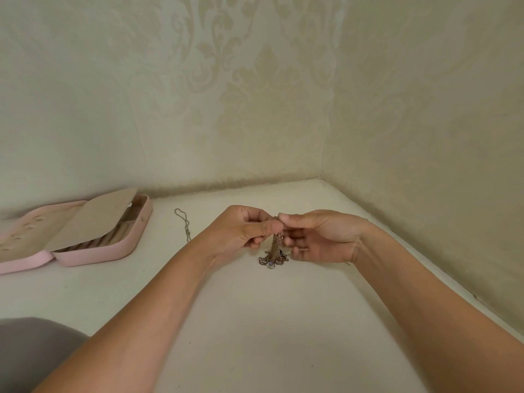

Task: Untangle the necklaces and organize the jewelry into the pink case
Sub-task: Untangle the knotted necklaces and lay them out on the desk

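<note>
A tangled bunch of thin necklaces point(274, 251) hangs between my two hands, its pendants touching the white surface below. My left hand point(246, 229) pinches the top of the bunch with curled fingers. From the other side, my right hand point(317, 236) pinches the same chains at their top, fingertips close to the left hand's. The pink case point(93, 255) lies open at the far left, with a beige inner flap point(93, 219) folded over its ring rolls. A single silver chain point(184, 224) lies loose on the surface between the case and my left hand.
The white surface point(255, 321) runs into a corner of patterned cream walls behind and to the right. A grey shape point(34, 353) sits at the bottom left edge.
</note>
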A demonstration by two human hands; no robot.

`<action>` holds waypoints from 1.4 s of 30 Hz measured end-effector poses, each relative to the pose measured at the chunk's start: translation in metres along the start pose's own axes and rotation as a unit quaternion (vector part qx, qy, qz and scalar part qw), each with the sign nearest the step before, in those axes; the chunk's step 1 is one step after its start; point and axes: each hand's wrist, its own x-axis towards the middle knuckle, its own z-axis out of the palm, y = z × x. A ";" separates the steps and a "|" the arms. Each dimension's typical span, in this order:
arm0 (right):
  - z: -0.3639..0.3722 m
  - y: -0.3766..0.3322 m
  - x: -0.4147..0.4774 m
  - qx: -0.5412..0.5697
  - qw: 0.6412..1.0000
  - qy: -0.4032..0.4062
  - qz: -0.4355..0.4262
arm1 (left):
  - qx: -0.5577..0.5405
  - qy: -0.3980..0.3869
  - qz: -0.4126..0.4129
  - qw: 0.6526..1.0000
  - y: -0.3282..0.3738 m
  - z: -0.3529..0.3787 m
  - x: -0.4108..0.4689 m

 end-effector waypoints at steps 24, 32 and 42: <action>-0.001 -0.004 -0.006 -0.183 0.960 0.052 -0.205 | -0.048 -0.026 0.017 0.998 0.000 0.002 -0.001; 0.006 -0.003 -0.005 -0.265 0.895 0.187 -0.306 | -0.040 -0.016 0.023 0.999 0.001 0.005 0.000; 0.019 0.004 0.003 -0.430 0.758 0.366 -0.325 | -0.108 -0.047 0.031 0.993 0.001 0.003 0.000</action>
